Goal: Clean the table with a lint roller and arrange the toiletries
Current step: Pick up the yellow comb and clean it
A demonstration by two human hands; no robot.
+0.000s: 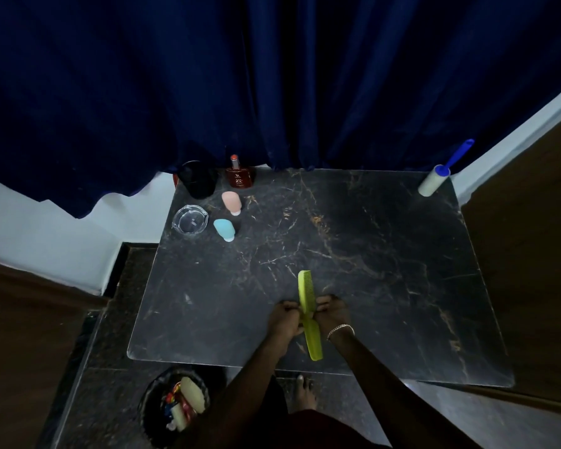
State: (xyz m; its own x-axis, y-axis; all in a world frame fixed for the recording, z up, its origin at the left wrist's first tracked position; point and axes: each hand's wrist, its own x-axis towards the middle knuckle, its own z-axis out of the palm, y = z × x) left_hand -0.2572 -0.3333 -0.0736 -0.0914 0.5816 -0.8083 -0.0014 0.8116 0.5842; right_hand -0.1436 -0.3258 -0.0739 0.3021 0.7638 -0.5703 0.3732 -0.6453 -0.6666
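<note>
A lime-green comb is held over the near middle of the dark marble table. My left hand and my right hand both pinch it at its middle, one on each side. A lint roller with a blue handle lies at the far right corner. At the far left stand a brown perfume bottle, a pink travel bottle, a light blue travel bottle, a glass ashtray and a black cup.
A dark blue curtain hangs behind the table. A black waste bin with used lint sheets and wrappers stands on the floor at the near left. My bare foot shows under the table's front edge.
</note>
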